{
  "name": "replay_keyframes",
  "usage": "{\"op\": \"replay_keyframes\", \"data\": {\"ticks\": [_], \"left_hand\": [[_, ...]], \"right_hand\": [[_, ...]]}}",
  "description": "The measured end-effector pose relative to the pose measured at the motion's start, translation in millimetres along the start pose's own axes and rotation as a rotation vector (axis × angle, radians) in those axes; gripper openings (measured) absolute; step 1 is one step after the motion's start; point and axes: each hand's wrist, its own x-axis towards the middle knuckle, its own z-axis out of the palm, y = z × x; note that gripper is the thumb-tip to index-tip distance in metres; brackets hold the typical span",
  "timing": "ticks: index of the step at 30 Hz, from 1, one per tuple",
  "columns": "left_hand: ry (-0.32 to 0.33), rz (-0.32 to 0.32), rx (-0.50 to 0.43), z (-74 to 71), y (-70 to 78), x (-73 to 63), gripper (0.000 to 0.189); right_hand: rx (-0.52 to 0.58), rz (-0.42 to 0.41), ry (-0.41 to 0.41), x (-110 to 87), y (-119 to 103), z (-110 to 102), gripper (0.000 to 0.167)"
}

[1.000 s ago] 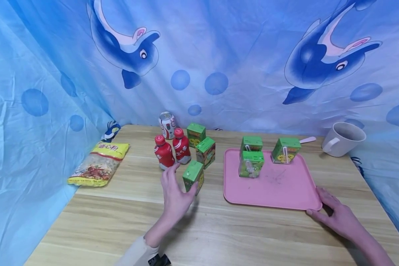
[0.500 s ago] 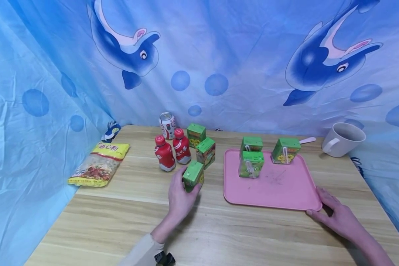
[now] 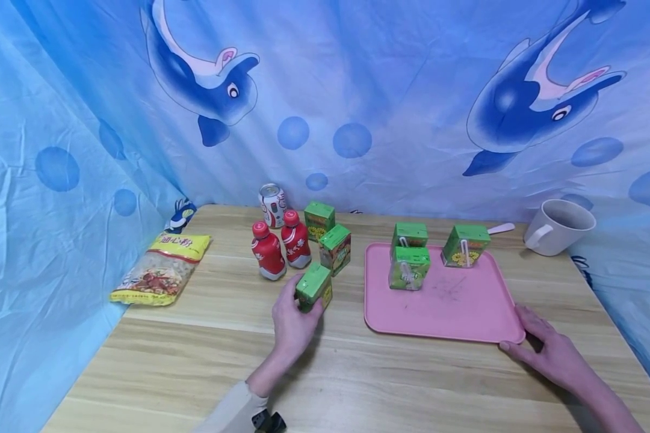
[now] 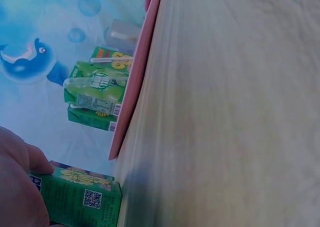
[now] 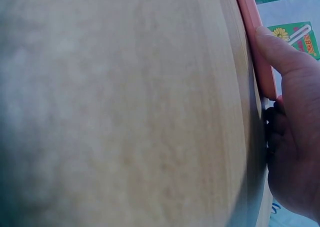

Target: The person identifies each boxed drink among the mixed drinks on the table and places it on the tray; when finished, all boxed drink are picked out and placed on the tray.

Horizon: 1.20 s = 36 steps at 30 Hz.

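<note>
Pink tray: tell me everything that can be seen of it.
The tray is pink, a rectangle with rounded corners and a low raised rim, and looks like plastic. Faint dark scuffs mark its surface near the middle. It lies flat on the right part of the wooden table. Three green drink boxes stand on it toward the far side: two at the left, one behind the other, and one farther right. The right hand holds its near right corner, thumb against the near edge.

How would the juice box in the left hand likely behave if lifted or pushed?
The juice box has straight, crisp edges, so it is probably stiff under the left hand. Its flat faces make rolling unlikely. Being upright and narrow, it might tip if pushed near its top.
</note>
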Motion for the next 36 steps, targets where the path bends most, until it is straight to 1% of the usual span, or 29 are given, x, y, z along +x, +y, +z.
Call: {"op": "replay_keyframes", "data": {"ticks": [4,8,15,23,29,33,36], "left_hand": [[-0.02,-0.023,-0.011,-2.6,2.1,1.3,0.06],[-0.055,-0.038,-0.024,-5.1,4.1,2.3,0.06],[-0.1,-0.003,-0.068,-10.1,12.7,7.6,0.061],[-0.184,-0.01,-0.173,-12.7,34.8,19.8,0.06],[-0.223,0.035,-0.175,-10.0,50.8,29.6,0.059],[-0.255,0.049,-0.182,-7.7,64.3,37.0,0.058],[-0.276,0.076,-0.177,-5.2,75.4,42.7,0.057]], "right_hand": [[0.003,-0.003,0.0,-0.5,-0.4,-0.8,0.099],[-0.003,0.009,-0.009,0.0,-0.6,-1.1,0.1],[-0.003,0.035,-0.022,0.1,0.1,-0.1,0.102],[0.009,0.004,0.006,-0.5,0.2,0.0,0.1],[0.012,-0.009,0.013,-0.5,0.0,0.5,0.098],[0.012,-0.023,0.03,-0.7,0.2,1.2,0.098],[0.015,-0.033,0.04,-0.7,1.4,2.3,0.097]]}}
